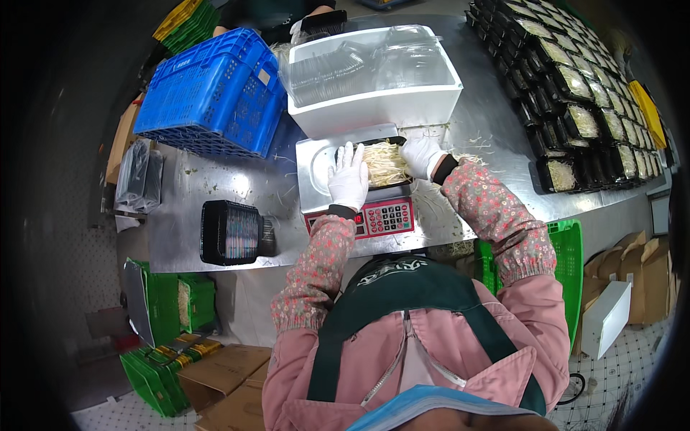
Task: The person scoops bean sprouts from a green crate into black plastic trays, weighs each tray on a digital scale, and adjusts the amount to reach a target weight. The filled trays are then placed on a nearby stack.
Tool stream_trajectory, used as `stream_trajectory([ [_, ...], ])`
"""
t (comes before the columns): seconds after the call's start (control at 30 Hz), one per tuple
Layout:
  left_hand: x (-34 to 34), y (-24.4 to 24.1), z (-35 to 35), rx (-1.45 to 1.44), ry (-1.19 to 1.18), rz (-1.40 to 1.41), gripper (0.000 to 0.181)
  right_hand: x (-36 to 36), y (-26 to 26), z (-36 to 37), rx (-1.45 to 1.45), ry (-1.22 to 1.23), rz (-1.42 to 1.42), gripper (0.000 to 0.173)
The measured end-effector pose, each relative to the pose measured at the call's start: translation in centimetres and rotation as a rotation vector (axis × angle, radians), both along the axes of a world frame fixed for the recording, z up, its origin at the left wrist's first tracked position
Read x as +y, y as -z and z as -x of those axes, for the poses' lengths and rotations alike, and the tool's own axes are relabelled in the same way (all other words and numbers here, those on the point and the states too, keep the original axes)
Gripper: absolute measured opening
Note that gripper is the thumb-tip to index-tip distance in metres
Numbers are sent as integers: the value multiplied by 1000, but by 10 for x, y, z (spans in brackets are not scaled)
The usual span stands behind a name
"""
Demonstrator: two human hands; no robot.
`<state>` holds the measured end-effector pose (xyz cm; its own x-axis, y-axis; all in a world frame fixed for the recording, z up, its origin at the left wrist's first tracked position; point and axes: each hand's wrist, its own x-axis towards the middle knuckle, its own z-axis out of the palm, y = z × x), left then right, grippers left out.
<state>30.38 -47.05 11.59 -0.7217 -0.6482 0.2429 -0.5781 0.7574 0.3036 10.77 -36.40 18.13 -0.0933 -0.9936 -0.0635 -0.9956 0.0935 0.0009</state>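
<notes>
A black plastic tray filled with bean sprouts rests on the metal plate of a red digital scale. My left hand, in a white glove, lies flat with its fingers over the tray's left end. My right hand, gloved too, is at the tray's right end with its fingers bent against the sprouts and rim; whether it grips anything is hard to see. A stack of empty black trays lies on its side at the left of the steel table. Loose sprouts are scattered right of the scale.
Beyond the scale stands a white foam box holding clear plastic lids. A blue crate is at its left. Filled trays are stacked high at the right. Across the table a co-worker's gloved hand is beside a black tray.
</notes>
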Motion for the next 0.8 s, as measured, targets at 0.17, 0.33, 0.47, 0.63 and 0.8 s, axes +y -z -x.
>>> stream_trajectory([
  [0.17, 3, 5, -2, 5, -35, 70, 50, 6, 14, 33, -335, -42, 210, 13],
  [0.33, -13, 13, -16, 433, 99, -110, 42, 42, -27, 83, -722, 98, 210, 17],
  [0.47, -46, -12, -36, 828, 50, -468, 38, 84, -9, 125, -987, 312, 213, 17],
  [0.63, -73, -80, -85, 790, -97, -377, 41, 120, 67, 136, -566, 270, -88, 42],
  [0.8, -57, -90, -62, 507, 12, -259, 47, 65, 6, 81, -440, 173, 284, 74],
])
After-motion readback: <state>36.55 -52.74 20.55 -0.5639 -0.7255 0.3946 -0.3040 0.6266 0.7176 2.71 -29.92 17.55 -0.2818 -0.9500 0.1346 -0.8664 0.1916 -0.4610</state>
